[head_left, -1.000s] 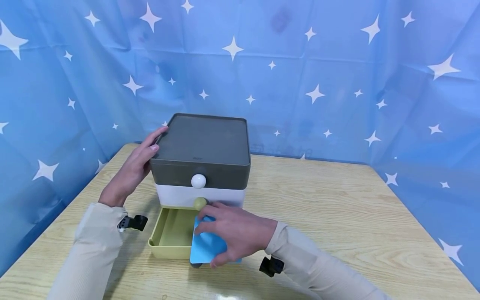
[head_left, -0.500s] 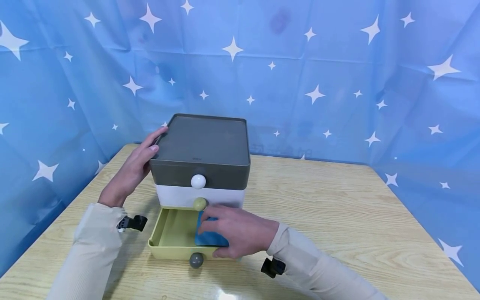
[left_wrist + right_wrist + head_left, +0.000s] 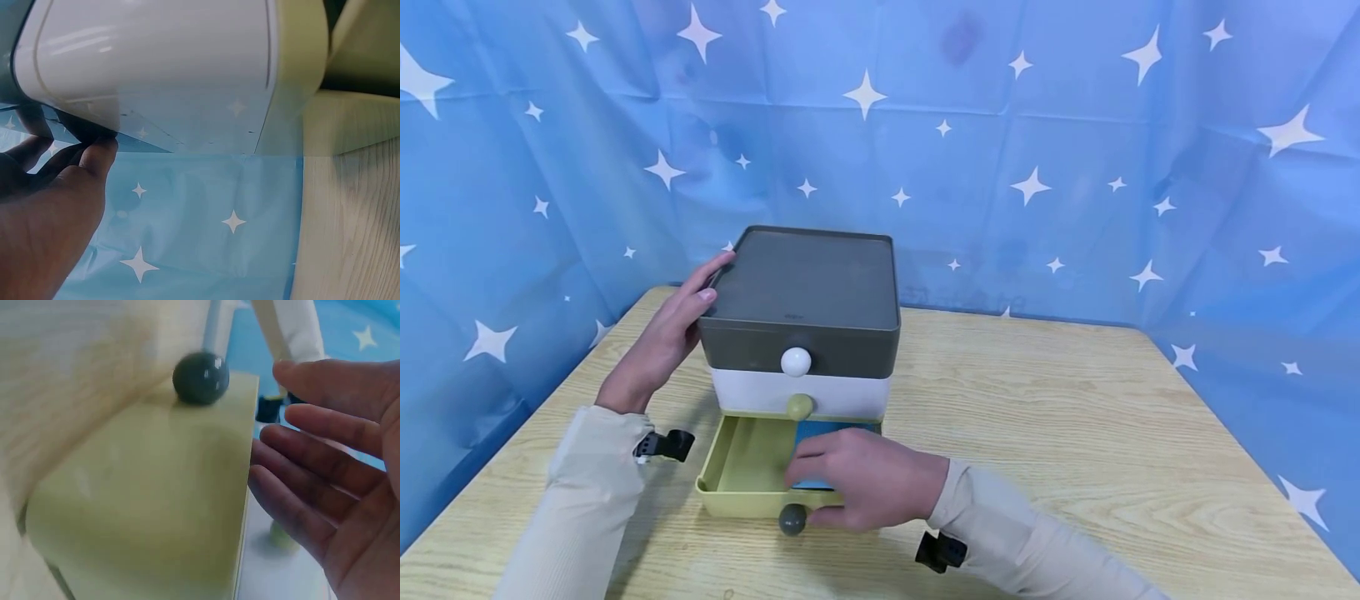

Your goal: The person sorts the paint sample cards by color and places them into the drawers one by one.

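A small stacked drawer unit has a dark grey top tier [image 3: 805,283], a white middle tier [image 3: 737,390] and a green bottom drawer [image 3: 737,503] pulled out toward me. Inside that drawer, on the right, lies a flat blue rectangular item [image 3: 827,428], partly covered by my right hand [image 3: 868,479]. This hand hovers over the drawer's front with fingers loosely extended and nothing held. Its thumb is close to the dark grey knob [image 3: 792,519], also visible as a round knob [image 3: 201,377] in the right wrist view. My left hand [image 3: 666,333] rests against the unit's upper left side.
The unit stands on a pale wood-grain table [image 3: 1037,417]. A white knob [image 3: 796,362] and a green knob [image 3: 800,407] stick out from the upper tiers. A blue curtain with white stars [image 3: 955,150] hangs behind.
The blue item went from overhanging the drawer's front to lying down inside it. My right hand has let go of it and shifted slightly lower. My left hand has stayed in place.
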### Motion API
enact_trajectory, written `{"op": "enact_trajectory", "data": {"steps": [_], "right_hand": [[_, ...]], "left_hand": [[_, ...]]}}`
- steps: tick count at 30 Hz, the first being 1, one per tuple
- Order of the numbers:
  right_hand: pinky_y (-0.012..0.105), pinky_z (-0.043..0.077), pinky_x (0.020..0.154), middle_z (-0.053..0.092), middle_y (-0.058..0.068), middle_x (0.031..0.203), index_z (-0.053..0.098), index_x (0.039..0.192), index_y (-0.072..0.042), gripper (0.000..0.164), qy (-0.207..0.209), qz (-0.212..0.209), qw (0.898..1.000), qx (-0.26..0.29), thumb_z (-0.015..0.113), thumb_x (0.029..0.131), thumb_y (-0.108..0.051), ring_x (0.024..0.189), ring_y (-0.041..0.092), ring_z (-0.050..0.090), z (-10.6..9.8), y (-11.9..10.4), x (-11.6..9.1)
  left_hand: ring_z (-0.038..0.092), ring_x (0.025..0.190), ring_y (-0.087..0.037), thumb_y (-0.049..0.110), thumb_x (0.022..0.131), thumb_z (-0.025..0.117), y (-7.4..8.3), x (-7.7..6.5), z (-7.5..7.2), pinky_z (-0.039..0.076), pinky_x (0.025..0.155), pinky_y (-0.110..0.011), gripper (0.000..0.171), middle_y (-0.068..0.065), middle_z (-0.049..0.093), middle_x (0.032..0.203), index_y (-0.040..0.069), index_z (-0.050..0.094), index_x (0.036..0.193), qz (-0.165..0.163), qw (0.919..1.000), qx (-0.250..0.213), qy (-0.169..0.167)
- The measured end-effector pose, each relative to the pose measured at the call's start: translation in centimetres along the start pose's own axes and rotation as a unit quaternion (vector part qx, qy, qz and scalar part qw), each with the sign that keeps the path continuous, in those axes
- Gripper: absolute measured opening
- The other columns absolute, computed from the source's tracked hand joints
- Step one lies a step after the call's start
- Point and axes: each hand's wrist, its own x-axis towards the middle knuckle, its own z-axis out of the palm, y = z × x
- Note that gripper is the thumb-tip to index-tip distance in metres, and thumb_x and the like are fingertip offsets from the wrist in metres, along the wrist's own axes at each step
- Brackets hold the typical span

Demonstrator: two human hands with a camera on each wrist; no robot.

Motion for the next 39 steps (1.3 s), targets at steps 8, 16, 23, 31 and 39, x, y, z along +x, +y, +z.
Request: {"op": "enact_trajectory", "data": {"steps": [8,16,23,31,39], "right_hand": [[0.008,0.047,0.085,0.069,-0.012,0.104,0.072,0.109,-0.021,0.024,0.024,-0.029,0.996,-0.078,0.080,0.086,-0.022,0.098,0.002,0.059,0.9,-1.7,0.7],[0.014,0.042,0.051,0.066,-0.018,0.094,0.068,0.090,-0.027,0.021,0.036,-0.091,0.967,-0.236,0.067,0.085,-0.007,0.063,-0.004,0.058,3.0,-2.7,0.8],[0.016,0.042,0.049,0.062,-0.016,0.086,0.066,0.085,-0.028,0.019,0.052,-0.102,0.946,-0.303,0.064,0.091,-0.011,0.058,-0.003,0.056,3.8,-2.5,1.3],[0.011,0.046,0.054,0.066,-0.015,0.093,0.073,0.094,-0.027,0.012,0.033,-0.062,0.959,-0.273,0.070,0.094,-0.015,0.060,-0.003,0.059,3.7,-0.6,2.1],[0.016,0.049,0.056,0.068,-0.017,0.098,0.070,0.090,-0.027,0.021,0.092,-0.014,0.954,-0.284,0.064,0.095,-0.007,0.066,-0.002,0.061,4.4,2.4,2.7]], "left_hand": [[0.012,0.154,-0.031,0.041,0.109,0.030,0.2,0.0,0.0,0.034,0.098,-0.008,0.055,0.005,0.002,0.171,0.032,0.018,0.162,-0.011,0.9999,0.010,0.001],[0.012,0.154,-0.031,0.041,0.109,0.030,0.1,0.0,-0.1,0.034,0.099,-0.008,0.056,0.004,0.002,0.171,0.031,0.017,0.162,-0.009,1.0000,0.005,0.000],[0.013,0.153,-0.032,0.041,0.109,0.031,0.1,0.0,0.0,0.035,0.099,-0.008,0.056,0.002,0.002,0.171,0.030,0.017,0.162,-0.007,1.0000,-0.001,0.000],[0.013,0.154,-0.031,0.041,0.109,0.030,0.2,0.0,0.0,0.035,0.099,-0.008,0.056,0.004,0.001,0.171,0.029,0.017,0.162,-0.010,0.9999,0.002,0.002],[0.013,0.155,-0.030,0.042,0.109,0.031,0.2,0.0,0.0,0.035,0.099,-0.008,0.056,0.004,0.002,0.171,0.031,0.017,0.162,-0.016,0.9999,0.001,0.000]]}}
